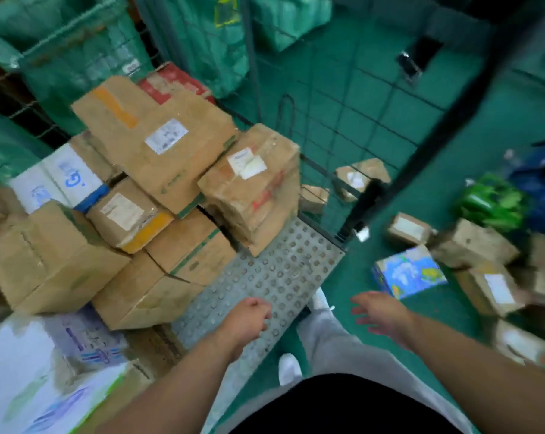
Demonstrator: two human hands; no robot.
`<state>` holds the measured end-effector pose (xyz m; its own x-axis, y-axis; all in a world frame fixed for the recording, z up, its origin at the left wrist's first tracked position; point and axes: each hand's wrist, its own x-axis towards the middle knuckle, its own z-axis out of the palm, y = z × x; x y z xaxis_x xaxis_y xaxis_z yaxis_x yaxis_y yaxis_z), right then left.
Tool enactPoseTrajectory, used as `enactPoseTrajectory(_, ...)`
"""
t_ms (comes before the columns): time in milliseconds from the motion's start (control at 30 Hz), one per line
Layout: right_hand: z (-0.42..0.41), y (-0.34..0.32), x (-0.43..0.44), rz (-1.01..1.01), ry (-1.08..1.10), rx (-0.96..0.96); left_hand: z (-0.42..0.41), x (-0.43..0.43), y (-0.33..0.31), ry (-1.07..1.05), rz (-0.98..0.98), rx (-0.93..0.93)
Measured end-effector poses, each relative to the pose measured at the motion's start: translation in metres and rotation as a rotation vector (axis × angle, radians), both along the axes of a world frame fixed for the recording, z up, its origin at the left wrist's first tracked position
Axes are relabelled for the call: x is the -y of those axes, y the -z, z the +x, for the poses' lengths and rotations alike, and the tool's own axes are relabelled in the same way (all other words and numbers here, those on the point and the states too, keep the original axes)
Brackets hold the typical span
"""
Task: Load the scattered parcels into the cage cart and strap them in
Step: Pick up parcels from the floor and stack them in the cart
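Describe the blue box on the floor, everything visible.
The blue box is a small closed carton, seemingly cardboard, printed bright blue with white, yellow and green patches too blurred to read. It lies flat on the green floor, outside the cart, turned askew, top and side faces showing. Brown parcels lie close on its right; contact is unclear. The right hand hovers near it, open, not touching.
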<state>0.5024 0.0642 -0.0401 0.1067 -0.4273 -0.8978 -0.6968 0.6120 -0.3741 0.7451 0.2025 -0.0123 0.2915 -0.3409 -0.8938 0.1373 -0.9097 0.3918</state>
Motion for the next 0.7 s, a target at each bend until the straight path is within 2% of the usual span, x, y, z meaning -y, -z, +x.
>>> enactPoseTrajectory(167, -0.089, -0.018, -0.075, 0.047, 0.230, 0.035, -0.061, -0.001, -0.006, 0.276, -0.025, 0.009)
enactPoseTrajectory(333, -0.189, -0.033, -0.128, -0.104, 0.523, 0.002, -0.156, 0.020, -0.017, 0.587, -0.125, 0.009)
enactPoseTrajectory(700, -0.398, -0.038, -0.234, -0.061, 1.050, 0.041, -0.415, 0.043, -0.023, 1.088, -0.136, -0.020)
